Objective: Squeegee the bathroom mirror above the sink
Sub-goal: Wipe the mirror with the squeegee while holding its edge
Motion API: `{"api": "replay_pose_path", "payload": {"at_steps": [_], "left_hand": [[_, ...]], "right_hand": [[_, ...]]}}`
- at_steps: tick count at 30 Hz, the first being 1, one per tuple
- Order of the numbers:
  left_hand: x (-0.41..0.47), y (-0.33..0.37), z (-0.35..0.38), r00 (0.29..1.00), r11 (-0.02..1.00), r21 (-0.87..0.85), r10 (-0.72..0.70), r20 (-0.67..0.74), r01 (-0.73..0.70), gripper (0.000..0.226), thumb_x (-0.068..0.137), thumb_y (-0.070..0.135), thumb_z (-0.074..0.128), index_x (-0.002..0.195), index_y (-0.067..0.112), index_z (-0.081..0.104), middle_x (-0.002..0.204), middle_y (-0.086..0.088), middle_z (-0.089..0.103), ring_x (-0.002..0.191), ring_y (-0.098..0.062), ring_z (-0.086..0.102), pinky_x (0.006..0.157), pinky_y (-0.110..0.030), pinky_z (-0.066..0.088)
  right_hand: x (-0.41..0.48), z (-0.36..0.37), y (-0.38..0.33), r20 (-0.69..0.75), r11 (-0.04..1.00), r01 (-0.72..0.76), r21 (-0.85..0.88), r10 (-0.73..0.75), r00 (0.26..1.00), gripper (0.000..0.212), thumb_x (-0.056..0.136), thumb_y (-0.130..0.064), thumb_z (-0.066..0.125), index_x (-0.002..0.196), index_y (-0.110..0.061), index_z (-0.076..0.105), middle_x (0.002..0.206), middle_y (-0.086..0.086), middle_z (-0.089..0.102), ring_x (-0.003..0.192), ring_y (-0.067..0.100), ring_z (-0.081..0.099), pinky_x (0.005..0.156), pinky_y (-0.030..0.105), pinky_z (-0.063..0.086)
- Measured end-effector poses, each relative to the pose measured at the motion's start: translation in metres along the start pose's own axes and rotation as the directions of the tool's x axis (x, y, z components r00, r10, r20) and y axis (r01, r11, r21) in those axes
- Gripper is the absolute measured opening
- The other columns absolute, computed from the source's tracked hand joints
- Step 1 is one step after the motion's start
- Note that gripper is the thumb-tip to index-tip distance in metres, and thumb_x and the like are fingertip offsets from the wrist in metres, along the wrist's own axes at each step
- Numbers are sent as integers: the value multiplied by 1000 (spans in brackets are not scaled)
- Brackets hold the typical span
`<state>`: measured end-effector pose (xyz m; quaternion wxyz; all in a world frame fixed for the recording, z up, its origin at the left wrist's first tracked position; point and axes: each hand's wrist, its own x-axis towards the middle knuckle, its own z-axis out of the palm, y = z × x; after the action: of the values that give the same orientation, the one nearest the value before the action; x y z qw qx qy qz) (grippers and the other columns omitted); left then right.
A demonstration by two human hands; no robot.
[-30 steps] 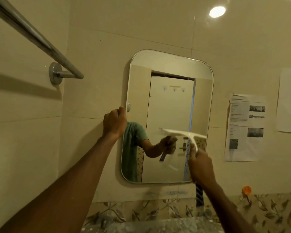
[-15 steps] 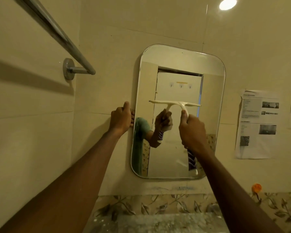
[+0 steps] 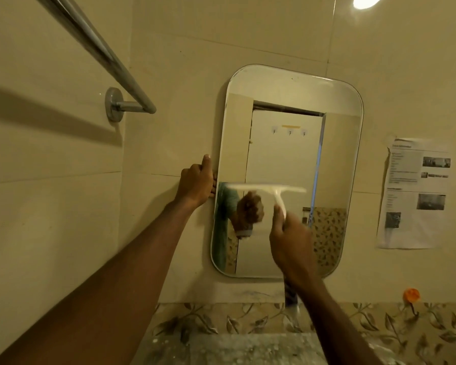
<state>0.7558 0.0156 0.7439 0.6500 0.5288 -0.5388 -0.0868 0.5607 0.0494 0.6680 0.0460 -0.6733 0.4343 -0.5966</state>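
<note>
A rounded rectangular mirror (image 3: pixel 334 159) hangs on the cream tiled wall. My right hand (image 3: pixel 291 243) grips the handle of a white squeegee (image 3: pixel 267 189). Its blade lies level across the glass at mid-height, toward the left half, and looks blurred. My left hand (image 3: pixel 196 181) holds the mirror's left edge, fingers curled round the rim. The glass reflects a white door, my fist and a green sleeve.
A chrome towel bar (image 3: pixel 98 51) juts from the left wall at upper left. Printed paper sheets (image 3: pixel 413 193) are stuck to the wall right of the mirror. An orange hook (image 3: pixel 411 296) sits above a band of leaf-patterned tiles (image 3: pixel 221 320).
The squeegee rose from the lower right of the glass to its middle, then shifted left. My left hand kept its hold on the mirror's left edge. The view drifted, so the mirror sits further right.
</note>
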Motion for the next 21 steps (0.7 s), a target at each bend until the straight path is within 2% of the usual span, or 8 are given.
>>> {"api": "replay_pose_path", "payload": {"at_steps": [3, 5, 8, 10, 12, 14, 17, 21], "left_hand": [[0, 0, -2, 999, 999, -28, -26, 33, 27, 83, 91, 66, 16, 90, 0, 68, 88, -21, 70, 78, -31, 70, 76, -46, 60], [1, 0, -1, 999, 999, -44, -26, 45, 28, 84, 95, 61, 13, 90, -2, 67, 86, -21, 71, 80, -33, 70, 78, -46, 59], [2, -2, 1, 999, 999, -50, -14, 35, 16, 82, 97, 58, 14, 90, -4, 67, 85, -22, 70, 80, -35, 69, 79, -47, 59], [0, -4, 3, 1000, 999, -44, -6, 5, 6, 78, 99, 55, 17, 91, -4, 67, 85, -23, 70, 79, -35, 70, 78, -47, 59], [-2, -6, 5, 999, 1000, -6, 17, -31, -17, 72, 100, 52, 21, 91, -4, 66, 86, -23, 70, 77, -33, 70, 78, -49, 59], [-6, -11, 7, 998, 999, 27, 36, -51, -35, 67, 101, 48, 26, 87, -4, 66, 84, -24, 70, 75, -33, 70, 77, -49, 59], [-12, -20, 10, 995, 997, 62, 55, -88, -50, 60, 100, 45, 31, 79, 0, 66, 76, -21, 69, 69, -31, 69, 72, -50, 59], [-20, -23, 15, 984, 982, 159, 123, -128, -102, 52, 101, 40, 32, 70, 9, 61, 66, -11, 62, 65, -26, 63, 70, -42, 58]], "right_hand": [[41, 2, -20, -39, 998, 52, -25, -53, 998, 35, 103, -34, 36, 81, -13, 54, 60, -5, 51, 47, 3, 46, 38, 7, 37], [37, 10, -11, 9, 998, 43, -45, -43, 999, 35, 102, -36, 36, 84, -13, 56, 62, -5, 54, 47, 3, 49, 35, 10, 35], [-8, 28, 26, 96, 999, -11, -31, 14, 995, 28, 100, -36, 41, 80, -23, 56, 60, -5, 57, 44, 3, 52, 40, 12, 36], [-43, 34, 52, 133, 993, -60, -103, 73, 988, 28, 100, -35, 42, 75, -27, 54, 58, -5, 56, 44, 4, 52, 38, 14, 35], [-64, 32, 73, 171, 972, -108, -209, 145, 975, 30, 100, -37, 40, 78, -23, 55, 59, -6, 56, 46, 5, 51, 37, 13, 33], [-68, 21, 85, 185, 967, -135, -217, 177, 967, 34, 101, -37, 39, 76, -20, 56, 57, -5, 56, 45, 5, 51, 37, 12, 33], [-41, -10, 88, 86, 985, -152, -85, 159, 984, 39, 101, -34, 38, 70, -18, 55, 54, -1, 51, 40, 9, 43, 36, 21, 38], [28, -48, 91, -94, 987, -146, -65, 140, 986, 49, 102, -42, 30, 77, -10, 58, 66, 6, 59, 58, 24, 58, 51, 31, 47]]}}
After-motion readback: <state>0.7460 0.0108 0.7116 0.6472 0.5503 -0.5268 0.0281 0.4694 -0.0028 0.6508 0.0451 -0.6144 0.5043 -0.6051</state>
